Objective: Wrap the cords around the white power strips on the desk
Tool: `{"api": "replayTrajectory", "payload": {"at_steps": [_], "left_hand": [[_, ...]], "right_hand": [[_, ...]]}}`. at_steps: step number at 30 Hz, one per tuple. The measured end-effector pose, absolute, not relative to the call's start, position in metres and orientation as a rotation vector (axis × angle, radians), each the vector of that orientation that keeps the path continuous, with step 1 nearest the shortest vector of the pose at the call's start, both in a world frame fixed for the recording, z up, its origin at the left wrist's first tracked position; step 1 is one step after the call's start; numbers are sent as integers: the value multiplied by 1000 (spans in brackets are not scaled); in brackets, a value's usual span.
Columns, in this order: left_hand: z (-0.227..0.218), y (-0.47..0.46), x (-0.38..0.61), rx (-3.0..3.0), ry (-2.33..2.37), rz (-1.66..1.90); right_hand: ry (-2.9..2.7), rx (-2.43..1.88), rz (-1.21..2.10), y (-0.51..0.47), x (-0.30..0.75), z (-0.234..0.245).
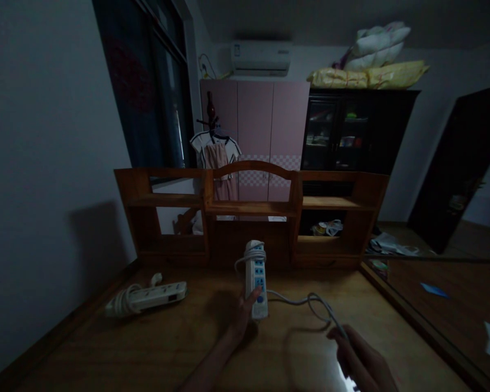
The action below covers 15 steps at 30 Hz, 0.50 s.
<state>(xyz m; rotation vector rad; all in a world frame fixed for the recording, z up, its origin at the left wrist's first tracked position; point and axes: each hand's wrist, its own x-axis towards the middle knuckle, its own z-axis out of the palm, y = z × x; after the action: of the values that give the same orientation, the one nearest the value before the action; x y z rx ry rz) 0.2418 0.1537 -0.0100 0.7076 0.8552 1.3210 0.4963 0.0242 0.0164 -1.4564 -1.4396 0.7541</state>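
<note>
The left hand grips a power strip, cord partly wound on it — the winding step. The right hand, it seems, pinches the loose cord; another turn needs tension.

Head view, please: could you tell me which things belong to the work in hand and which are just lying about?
In hand: power strip in left hand; its cord in right hand.
Lying about: second power strip, wooden shelf.
</note>
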Motion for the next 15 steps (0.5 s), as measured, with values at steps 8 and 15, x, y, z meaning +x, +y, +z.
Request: {"api": "replayTrajectory", "payload": {"at_steps": [8,15], "left_hand": [[-12,152,237,784,412,870],[-7,150,227,827,171,520]], "right_hand": [[-1879,-1550,521,68,479,2],[-1792,-1504,498,112,477,-8]]}}
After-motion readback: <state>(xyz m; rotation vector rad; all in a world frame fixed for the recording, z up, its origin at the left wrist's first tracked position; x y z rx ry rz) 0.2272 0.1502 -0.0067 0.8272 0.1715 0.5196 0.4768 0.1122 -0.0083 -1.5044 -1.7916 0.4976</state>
